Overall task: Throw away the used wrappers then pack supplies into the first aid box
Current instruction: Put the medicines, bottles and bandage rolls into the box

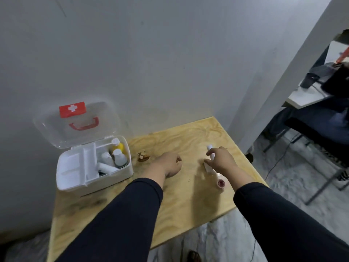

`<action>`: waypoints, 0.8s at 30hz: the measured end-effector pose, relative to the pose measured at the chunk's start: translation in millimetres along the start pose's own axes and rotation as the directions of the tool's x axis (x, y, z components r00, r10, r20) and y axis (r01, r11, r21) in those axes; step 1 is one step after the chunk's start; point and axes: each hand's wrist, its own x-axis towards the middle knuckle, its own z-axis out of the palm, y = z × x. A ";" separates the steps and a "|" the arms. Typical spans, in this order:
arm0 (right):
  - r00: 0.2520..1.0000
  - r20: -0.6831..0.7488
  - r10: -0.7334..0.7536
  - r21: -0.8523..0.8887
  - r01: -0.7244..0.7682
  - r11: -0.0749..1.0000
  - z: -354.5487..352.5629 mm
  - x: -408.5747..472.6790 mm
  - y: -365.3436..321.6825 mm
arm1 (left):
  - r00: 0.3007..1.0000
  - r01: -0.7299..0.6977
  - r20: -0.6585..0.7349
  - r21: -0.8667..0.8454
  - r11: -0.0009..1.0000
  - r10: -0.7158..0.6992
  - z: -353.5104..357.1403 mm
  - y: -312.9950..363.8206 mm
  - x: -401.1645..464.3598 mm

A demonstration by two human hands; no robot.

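right hand (220, 160) grips a white tube (209, 148) on the plywood table (188, 201), likely to pack it; left hand (171, 163) rests clenched, seemingly empty, beside the open first aid box (94, 165).

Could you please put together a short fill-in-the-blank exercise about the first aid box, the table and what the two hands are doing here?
1. The lid of the first aid box is ____.
2. The right hand grips a white ____.
3. The left hand rests on the ____ table.
4. The handle on the lid is coloured ____.

Missing words: open; tube; wooden; red
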 end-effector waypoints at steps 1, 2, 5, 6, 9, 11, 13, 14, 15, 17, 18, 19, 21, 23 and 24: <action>1.000 0.008 0.021 0.011 -0.021 1.000 2.3 4.8 5.2 | 1.000 0.012 0.006 0.000 1.000 -0.012 4.2 1.6 3.8; 0.999 0.012 0.036 0.027 -0.036 0.999 6.0 9.2 8.9 | 1.000 0.024 0.009 -0.002 1.000 -0.024 8.1 2.7 7.3; 0.999 0.017 0.049 0.071 -0.050 0.996 17.7 16.6 11.2 | 0.998 0.054 0.021 -0.017 0.998 -0.053 15.7 5.4 12.8; 0.998 0.017 0.054 0.092 -0.056 0.994 21.7 18.1 11.1 | 0.998 0.058 0.017 -0.015 0.998 -0.058 17.2 5.5 13.7; 0.997 0.014 0.072 0.185 -0.074 0.980 28.7 19.3 8.2 | 0.998 0.064 0.006 -0.008 0.998 -0.064 19.8 3.7 14.3; 0.998 0.005 0.060 0.247 -0.059 0.967 28.7 18.6 4.1 | 0.998 0.067 0.003 -0.010 0.998 -0.067 18.7 0.3 12.2; 1.000 -0.005 0.024 0.299 -0.022 0.954 23.7 15.9 -5.9 | 0.997 0.074 -0.015 -0.028 0.997 -0.075 13.5 -3.5 7.7; 1.000 -0.006 0.004 0.331 -0.002 0.944 20.7 14.2 -13.0 | 0.997 0.075 -0.028 -0.035 0.997 -0.076 9.1 -5.4 3.9; 1.000 0.001 -0.014 0.369 0.013 0.929 17.2 11.6 -21.8 | 0.996 0.074 -0.044 -0.036 0.997 -0.076 3.7 -7.9 -0.6; 0.998 0.013 -0.054 0.436 0.043 0.899 11.0 5.3 -43.1 | 0.993 0.077 -0.081 -0.036 0.996 -0.080 -9.5 -15.3 -11.9; 0.997 0.012 -0.076 0.453 0.063 0.889 8.6 2.3 -55.3 | 0.991 0.083 -0.102 -0.048 0.995 -0.088 -16.9 -20.7 -18.8; 0.995 0.011 -0.097 0.467 0.081 0.881 6.3 -1.2 -68.6 | 0.987 0.090 -0.125 -0.066 0.994 -0.098 -24.8 -27.0 -26.3; 0.990 0.012 -0.142 0.502 0.117 0.857 3.2 -8.8 -97.9 | 0.974 0.101 -0.196 -0.084 0.991 -0.116 -41.0 -43.8 -43.7; 0.980 0.015 -0.197 0.520 0.161 0.839 1.4 -17.6 -128.6 | 0.947 0.123 -0.289 -0.083 0.989 -0.142 -54.9 -64.4 -62.5; 0.974 0.012 -0.226 0.519 0.188 0.834 1.8 -22.0 -143.8 | 0.929 0.131 -0.335 -0.099 0.986 -0.157 -60.6 -75.1 -72.7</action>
